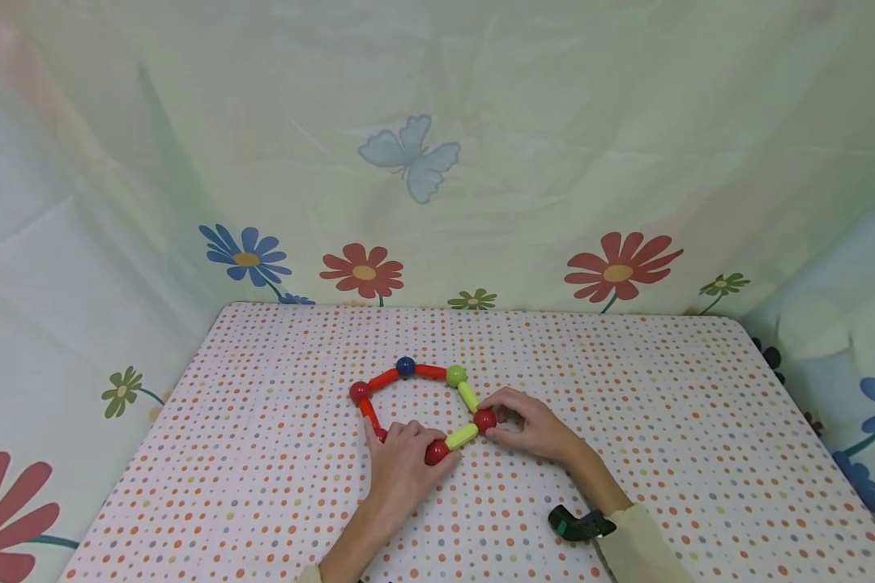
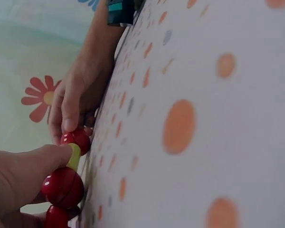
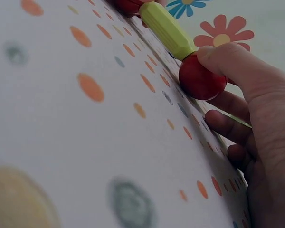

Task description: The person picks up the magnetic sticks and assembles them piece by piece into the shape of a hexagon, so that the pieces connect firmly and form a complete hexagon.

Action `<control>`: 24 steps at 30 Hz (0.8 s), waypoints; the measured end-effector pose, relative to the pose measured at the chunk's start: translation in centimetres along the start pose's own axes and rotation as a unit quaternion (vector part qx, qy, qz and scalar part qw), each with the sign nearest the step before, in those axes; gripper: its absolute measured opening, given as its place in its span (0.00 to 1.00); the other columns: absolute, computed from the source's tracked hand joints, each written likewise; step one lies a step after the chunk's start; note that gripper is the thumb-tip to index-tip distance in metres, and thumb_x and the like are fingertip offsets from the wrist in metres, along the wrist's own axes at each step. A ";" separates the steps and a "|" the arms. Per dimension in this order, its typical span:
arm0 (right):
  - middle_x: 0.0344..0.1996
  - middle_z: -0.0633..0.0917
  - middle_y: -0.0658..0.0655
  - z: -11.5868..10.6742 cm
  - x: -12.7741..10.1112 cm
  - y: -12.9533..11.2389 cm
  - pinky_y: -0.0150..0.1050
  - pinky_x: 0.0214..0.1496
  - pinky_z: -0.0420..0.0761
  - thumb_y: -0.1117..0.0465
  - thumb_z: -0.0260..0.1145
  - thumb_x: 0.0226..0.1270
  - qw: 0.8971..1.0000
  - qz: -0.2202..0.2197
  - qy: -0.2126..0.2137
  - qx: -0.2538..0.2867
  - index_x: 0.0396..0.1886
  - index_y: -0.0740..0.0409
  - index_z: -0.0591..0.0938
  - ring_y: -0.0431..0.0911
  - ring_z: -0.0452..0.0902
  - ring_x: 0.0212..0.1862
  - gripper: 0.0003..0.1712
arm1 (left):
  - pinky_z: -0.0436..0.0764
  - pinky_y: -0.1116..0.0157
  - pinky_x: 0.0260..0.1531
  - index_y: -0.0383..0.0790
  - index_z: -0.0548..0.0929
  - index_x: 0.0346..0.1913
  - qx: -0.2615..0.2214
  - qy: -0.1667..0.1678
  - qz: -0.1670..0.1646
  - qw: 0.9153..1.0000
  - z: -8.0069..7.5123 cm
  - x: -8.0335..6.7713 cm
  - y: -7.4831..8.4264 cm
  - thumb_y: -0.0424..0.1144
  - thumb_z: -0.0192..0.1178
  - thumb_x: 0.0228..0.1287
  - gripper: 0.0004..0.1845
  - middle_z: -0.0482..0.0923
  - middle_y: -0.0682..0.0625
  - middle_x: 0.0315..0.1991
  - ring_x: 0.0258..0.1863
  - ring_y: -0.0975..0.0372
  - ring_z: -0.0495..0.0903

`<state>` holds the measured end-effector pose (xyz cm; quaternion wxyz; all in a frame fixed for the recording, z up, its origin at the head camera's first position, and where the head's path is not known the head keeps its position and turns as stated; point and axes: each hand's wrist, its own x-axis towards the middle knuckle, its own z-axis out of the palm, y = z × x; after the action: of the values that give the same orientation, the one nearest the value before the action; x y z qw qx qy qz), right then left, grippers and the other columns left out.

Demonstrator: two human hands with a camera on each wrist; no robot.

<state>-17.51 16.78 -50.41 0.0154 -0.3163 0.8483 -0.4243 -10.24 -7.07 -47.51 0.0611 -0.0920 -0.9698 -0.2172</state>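
Observation:
Rods and balls form a ring on the dotted table. My right hand (image 1: pixel 531 427) pinches the red ball (image 1: pixel 484 420) at the ring's right corner; in the right wrist view, its thumb lies on that shiny ball (image 3: pixel 202 78). My left hand (image 1: pixel 403 463) holds the near red ball (image 1: pixel 436 452) between thumb and fingers. A yellow-green rod (image 1: pixel 462 437) joins these two balls. Another yellow-green rod (image 1: pixel 468 396) runs up to a green ball (image 1: pixel 455 376). Under the left fingers, another red ball (image 1: pixel 382 436) and the ring's near side are partly hidden.
Red rods (image 1: pixel 431 372) link the green ball, a dark blue ball (image 1: pixel 405 367) and a red ball (image 1: pixel 360 392) along the far side. A flowered cloth (image 1: pixel 510 178) hangs behind the table (image 1: pixel 262 502). A black band (image 1: pixel 582 524) sits by the right wrist.

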 end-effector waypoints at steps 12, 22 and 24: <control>0.42 0.82 0.43 -0.1 0.0 -0.2 0.31 0.41 0.75 0.55 0.70 0.60 1.000 0.010 -0.010 -0.004 0.51 0.43 0.80 0.35 0.74 0.39 0.18 | 0.74 0.48 0.59 0.42 0.70 0.68 -0.067 0.041 -0.124 0.989 -3.1 2.7 -6.1 0.47 0.61 0.66 0.30 0.65 0.42 0.67 0.64 0.48 0.65; 0.42 0.82 0.43 0.0 0.0 -0.1 0.31 0.42 0.75 0.55 0.70 0.61 1.000 0.008 -0.007 -0.005 0.50 0.44 0.80 0.35 0.74 0.39 0.17 | 0.78 0.53 0.55 0.43 0.71 0.68 -0.174 0.025 -0.123 0.977 -2.4 3.6 -9.8 0.45 0.56 0.70 0.26 0.71 0.44 0.65 0.56 0.53 0.74; 0.42 0.82 0.42 0.0 0.0 -0.1 0.31 0.42 0.76 0.55 0.71 0.61 1.000 0.012 -0.007 -0.006 0.50 0.43 0.80 0.34 0.74 0.39 0.18 | 0.80 0.57 0.51 0.44 0.73 0.66 -0.189 0.033 -0.123 0.974 -2.4 3.6 -10.0 0.43 0.56 0.71 0.23 0.73 0.46 0.63 0.51 0.56 0.75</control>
<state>-17.46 16.72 -50.31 0.0250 -0.3090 0.8545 -0.4168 -15.57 -16.43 -48.90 0.0474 0.0258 -0.9125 -0.4056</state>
